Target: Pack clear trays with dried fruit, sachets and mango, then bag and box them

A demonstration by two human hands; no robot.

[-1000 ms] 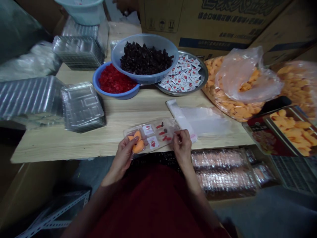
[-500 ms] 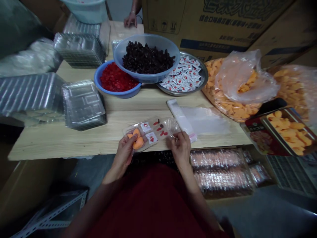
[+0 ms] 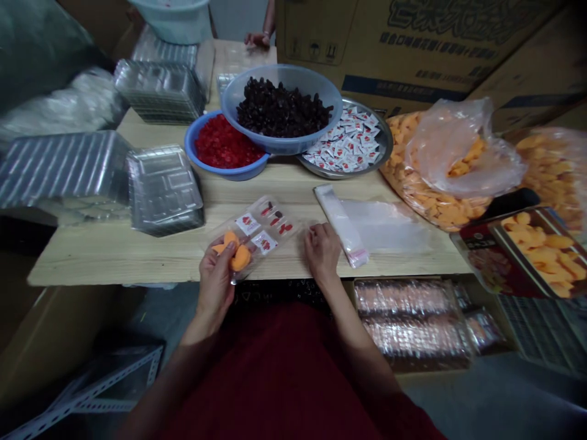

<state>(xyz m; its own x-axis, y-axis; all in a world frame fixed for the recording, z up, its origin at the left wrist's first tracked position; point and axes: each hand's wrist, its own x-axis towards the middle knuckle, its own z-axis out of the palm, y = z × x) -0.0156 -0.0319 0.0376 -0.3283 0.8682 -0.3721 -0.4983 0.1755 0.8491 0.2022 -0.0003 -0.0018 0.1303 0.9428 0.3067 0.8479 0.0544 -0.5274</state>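
A clear plastic tray in a clear bag (image 3: 255,231) lies tilted near the table's front edge. It holds orange pieces (image 3: 240,257), two white packets (image 3: 265,242) with red print and small red and dark pieces (image 3: 276,219). My left hand (image 3: 217,274) grips its left end, thumb on top over the orange pieces. At the bag's right end my right hand (image 3: 322,249) is closed, fingers curled; what they hold, if anything, is hidden. Right of that hand lies a stack of flat clear bags (image 3: 342,225).
Behind stand a bowl of dark pieces (image 3: 288,142), a blue bowl of red pieces (image 3: 223,148) and a metal bowl of packets (image 3: 349,144). Clear trays (image 3: 167,189) are stacked left. Bagged orange pieces (image 3: 440,205) sit right. Another person's hand (image 3: 257,40) shows at the back.
The tray and bag have turned, their right end swinging up, and shifted left. My right hand has moved slightly up and left, its fingers more curled. The other person's hand has drawn back.
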